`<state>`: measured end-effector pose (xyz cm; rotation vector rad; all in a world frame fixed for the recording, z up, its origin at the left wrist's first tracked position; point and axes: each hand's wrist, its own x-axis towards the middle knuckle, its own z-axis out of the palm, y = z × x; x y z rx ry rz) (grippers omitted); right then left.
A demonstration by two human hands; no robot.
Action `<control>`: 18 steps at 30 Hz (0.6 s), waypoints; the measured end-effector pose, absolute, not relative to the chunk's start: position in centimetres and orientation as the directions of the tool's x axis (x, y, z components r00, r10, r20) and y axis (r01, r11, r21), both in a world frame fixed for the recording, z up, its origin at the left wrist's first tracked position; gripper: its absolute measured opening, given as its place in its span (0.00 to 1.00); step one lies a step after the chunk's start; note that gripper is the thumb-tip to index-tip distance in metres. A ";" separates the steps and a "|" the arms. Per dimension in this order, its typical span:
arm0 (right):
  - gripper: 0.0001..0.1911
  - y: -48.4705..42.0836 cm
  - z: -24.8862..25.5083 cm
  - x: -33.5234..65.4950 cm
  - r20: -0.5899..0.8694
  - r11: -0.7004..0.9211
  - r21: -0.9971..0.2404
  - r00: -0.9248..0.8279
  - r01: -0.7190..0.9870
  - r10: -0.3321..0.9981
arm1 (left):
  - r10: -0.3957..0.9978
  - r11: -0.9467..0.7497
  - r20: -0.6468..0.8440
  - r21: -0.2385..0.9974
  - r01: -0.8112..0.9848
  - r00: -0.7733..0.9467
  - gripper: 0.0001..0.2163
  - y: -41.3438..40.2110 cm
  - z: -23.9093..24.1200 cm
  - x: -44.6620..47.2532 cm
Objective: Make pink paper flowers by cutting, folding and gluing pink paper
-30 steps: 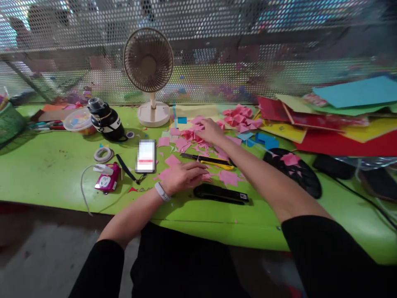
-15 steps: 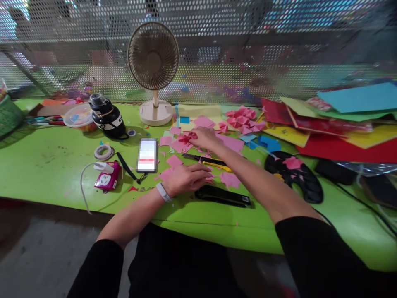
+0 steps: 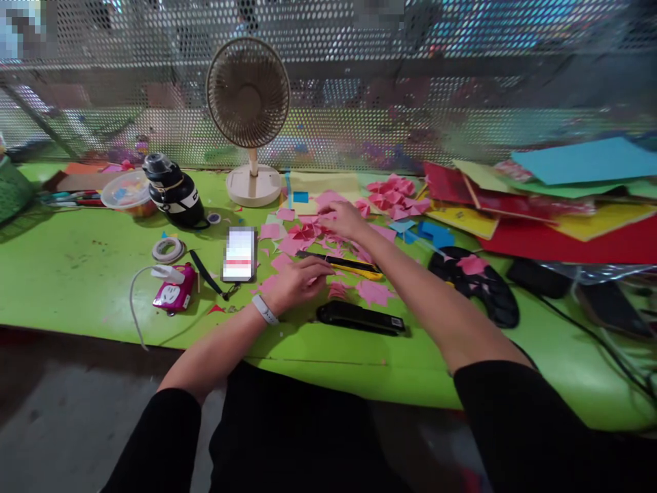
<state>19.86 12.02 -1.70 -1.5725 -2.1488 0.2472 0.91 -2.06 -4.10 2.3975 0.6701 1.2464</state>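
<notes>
My right hand [image 3: 343, 220] reaches over the pink paper pile, fingers loosely bent and apart. Just below its fingertips lies a folded pink paper flower [image 3: 302, 236], apart from the hand. My left hand [image 3: 300, 282], with a pale wristband, hovers low with fingers stretched out. Near its fingertips lies a small stack of pink cut paper [image 3: 337, 290]. Beyond those fingers is a yellow-and-black utility knife [image 3: 354, 266]. A black stapler-like tool [image 3: 359, 319] lies nearer the table edge. A spiky pink paper cutout [image 3: 376, 292] rests right of the small stack.
A phone [image 3: 239, 253], tape roll [image 3: 168, 249] and purple power socket [image 3: 175, 289] lie left. Behind stand a black bottle [image 3: 174, 195] and fan [image 3: 249, 96]. More pink flowers [image 3: 393, 193], coloured sheets [image 3: 564, 161] and a black pad [image 3: 480, 291] are right.
My right hand has come off the folded pink flower and shifted slightly up and right. My left hand has drawn back from the small pink stack, uncovering it. The view has shifted slightly.
</notes>
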 end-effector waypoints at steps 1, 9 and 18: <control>0.16 11.9 -1.7 19.5 0.249 0.338 -0.338 -0.263 0.878 0.932 | 0.551 -0.830 0.666 0.502 0.245 0.503 0.09 -2.1 -4.1 0.9; 0.13 11.3 -2.7 19.1 0.280 0.326 -0.228 -0.259 0.917 0.924 | 0.535 -0.840 0.656 0.480 0.253 0.533 0.09 -2.2 -4.0 0.8; 0.16 13.1 -3.2 23.1 0.252 0.223 -0.568 -0.091 0.792 0.963 | 0.835 -0.545 0.538 0.777 0.314 0.117 0.10 -0.3 -3.0 0.0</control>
